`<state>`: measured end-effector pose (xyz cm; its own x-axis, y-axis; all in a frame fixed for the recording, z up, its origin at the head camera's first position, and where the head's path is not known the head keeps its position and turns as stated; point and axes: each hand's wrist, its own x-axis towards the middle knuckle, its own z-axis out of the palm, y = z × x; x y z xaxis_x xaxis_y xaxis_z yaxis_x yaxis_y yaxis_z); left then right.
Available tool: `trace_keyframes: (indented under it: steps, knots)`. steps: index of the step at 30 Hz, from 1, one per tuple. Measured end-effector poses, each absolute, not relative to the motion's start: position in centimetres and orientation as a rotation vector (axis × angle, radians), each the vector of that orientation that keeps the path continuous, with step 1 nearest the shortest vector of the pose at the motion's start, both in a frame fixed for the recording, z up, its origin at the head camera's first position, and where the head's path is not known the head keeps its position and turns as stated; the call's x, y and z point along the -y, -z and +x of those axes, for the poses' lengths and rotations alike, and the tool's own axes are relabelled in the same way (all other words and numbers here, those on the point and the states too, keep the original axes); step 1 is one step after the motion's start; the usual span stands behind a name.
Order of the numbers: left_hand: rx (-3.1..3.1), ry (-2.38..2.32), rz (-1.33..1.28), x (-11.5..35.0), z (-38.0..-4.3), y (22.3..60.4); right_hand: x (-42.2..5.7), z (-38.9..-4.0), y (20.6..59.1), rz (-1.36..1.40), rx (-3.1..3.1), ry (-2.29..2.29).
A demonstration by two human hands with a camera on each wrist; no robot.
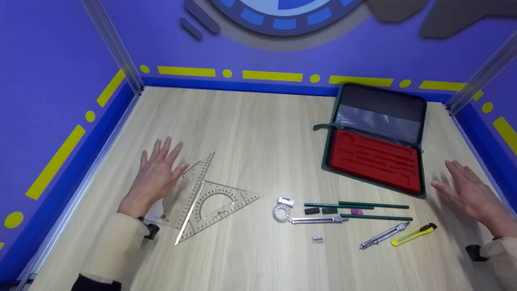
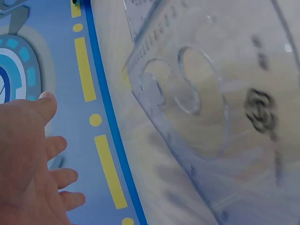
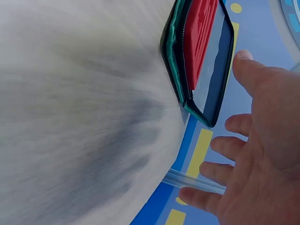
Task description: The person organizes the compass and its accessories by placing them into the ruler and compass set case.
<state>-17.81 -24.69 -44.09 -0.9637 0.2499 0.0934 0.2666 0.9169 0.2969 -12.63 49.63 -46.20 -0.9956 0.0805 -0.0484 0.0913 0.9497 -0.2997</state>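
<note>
My left hand (image 1: 155,176), fingers spread, hovers over a clear plastic set square (image 2: 197,136) with curved cut-outs and a dark logo. Overlapping that one lies a second clear set square (image 1: 248,197) with a protractor arc. At the right edge, my right hand (image 1: 470,194) hangs above the table with straight fingers, holding nothing. Nearest to it are an opened zip case (image 1: 381,103) with a red moulded insert (image 1: 373,161) and a yellow utility knife (image 1: 414,235). In the right wrist view, the case's red insert (image 3: 199,42) shows beyond the thumb.
Between the hands lie two silver compasses (image 1: 319,220) (image 1: 383,235), several green pencils (image 1: 375,217), a small sharpener (image 1: 318,239), a white eraser (image 1: 286,201), a round white piece (image 1: 281,212) and small dark and pink blocks (image 1: 330,210). Blue panels (image 1: 258,56) stand around the table.
</note>
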Motion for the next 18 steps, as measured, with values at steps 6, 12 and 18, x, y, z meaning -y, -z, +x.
trace_keyframes:
  steps: [6, 12, 18]
  knots:
    - [3.026, 0.473, -0.46, 22.0, -18.7, 44.0, -49.7, -12.5, 46.4, 0.137, -3.056, 0.482]
    - [3.006, 0.458, -0.554, 18.7, -19.8, 44.1, -49.3, -13.0, 46.3, 0.106, -3.07, 0.457]
    - [2.988, 0.431, -0.657, 15.2, -20.5, 44.2, -48.4, -13.6, 46.0, 0.048, -3.054, 0.45]
